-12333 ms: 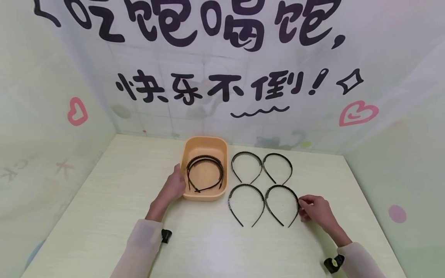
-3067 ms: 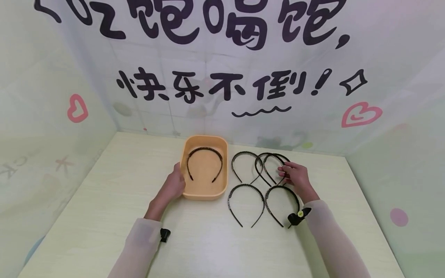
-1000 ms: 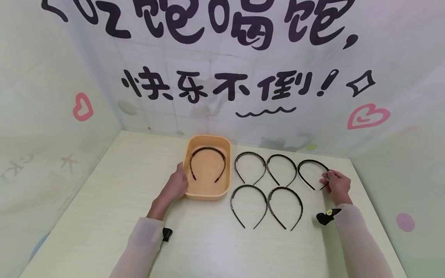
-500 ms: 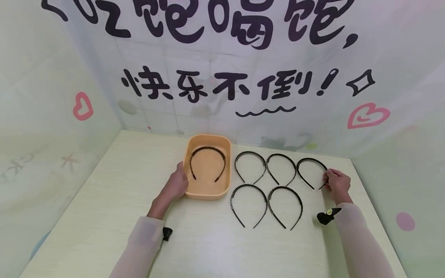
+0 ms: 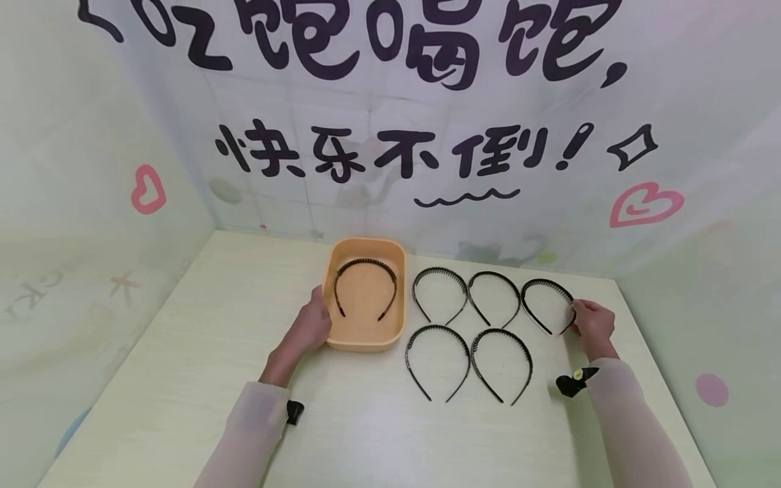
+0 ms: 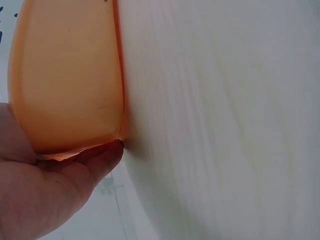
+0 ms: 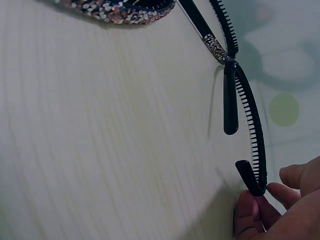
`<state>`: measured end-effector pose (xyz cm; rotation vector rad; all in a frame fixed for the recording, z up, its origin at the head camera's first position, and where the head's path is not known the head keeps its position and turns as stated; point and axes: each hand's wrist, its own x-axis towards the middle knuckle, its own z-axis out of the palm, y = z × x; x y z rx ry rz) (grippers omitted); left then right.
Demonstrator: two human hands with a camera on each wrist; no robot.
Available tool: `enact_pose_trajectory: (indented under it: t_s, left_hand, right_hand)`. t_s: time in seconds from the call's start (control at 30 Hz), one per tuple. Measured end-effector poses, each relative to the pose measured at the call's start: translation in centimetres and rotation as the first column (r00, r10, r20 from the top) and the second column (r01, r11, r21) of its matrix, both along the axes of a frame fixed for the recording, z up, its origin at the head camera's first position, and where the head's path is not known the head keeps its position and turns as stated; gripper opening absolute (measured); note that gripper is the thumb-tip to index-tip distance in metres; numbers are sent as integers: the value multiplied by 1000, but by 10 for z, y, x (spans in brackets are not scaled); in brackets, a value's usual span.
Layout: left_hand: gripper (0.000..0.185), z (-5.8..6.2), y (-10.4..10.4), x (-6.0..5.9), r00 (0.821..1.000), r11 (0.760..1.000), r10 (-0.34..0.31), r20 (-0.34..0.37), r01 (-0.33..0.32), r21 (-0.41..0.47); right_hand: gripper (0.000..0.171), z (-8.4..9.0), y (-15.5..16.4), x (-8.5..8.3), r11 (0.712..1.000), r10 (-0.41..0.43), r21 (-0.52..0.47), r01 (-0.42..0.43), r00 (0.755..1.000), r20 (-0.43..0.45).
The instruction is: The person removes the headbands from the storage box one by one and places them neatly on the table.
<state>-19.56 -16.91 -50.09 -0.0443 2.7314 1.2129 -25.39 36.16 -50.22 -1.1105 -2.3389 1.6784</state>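
Note:
My left hand [image 5: 311,322] grips the left side of an orange plastic box [image 5: 365,337], its fingers under the wall in the left wrist view. One black toothed headband [image 5: 366,260] lies inside the box. My right hand [image 5: 594,325] is at the right side of the end headband [image 5: 547,282] in the back row. In the right wrist view, fingertips [image 7: 248,207] touch that headband's outer side near its bend, and the thumb is apart from it. To its left lie the middle headband [image 5: 494,274] and the left headband [image 5: 439,270].
In front of the back row lie two more headbands, one at left [image 5: 436,328] and one at right [image 5: 503,332]. One glittery band [image 7: 120,16] shows in the right wrist view. A printed sheet wall [image 5: 366,210] closes off the table [image 5: 366,434] behind.
One of the two headbands formerly in the box now ends the back row on the right. It slid slightly left and back; my right fingers have since loosened. My left hand keeps its grip.

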Motion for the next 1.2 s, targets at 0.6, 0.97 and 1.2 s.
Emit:
enact_pose_trajectory:
  t_s: [0.6, 0.97, 1.2]
  left_hand:
    - [54, 0, 0, 0, 1000, 1000, -16, -14, 16, 24]
    - [55, 3, -2, -1, 1000, 1000, -19, 0, 19, 13]
    - [56, 3, -1, -1, 1000, 1000, -22, -2, 22, 12]
  right_hand:
    - [52, 5, 0, 7, 998, 22, 60, -23, 1000, 8]
    - [43, 21, -23, 3, 992, -59, 105, 74, 989, -135]
    - [38, 35, -48, 1, 999, -4, 50, 14, 980, -198]
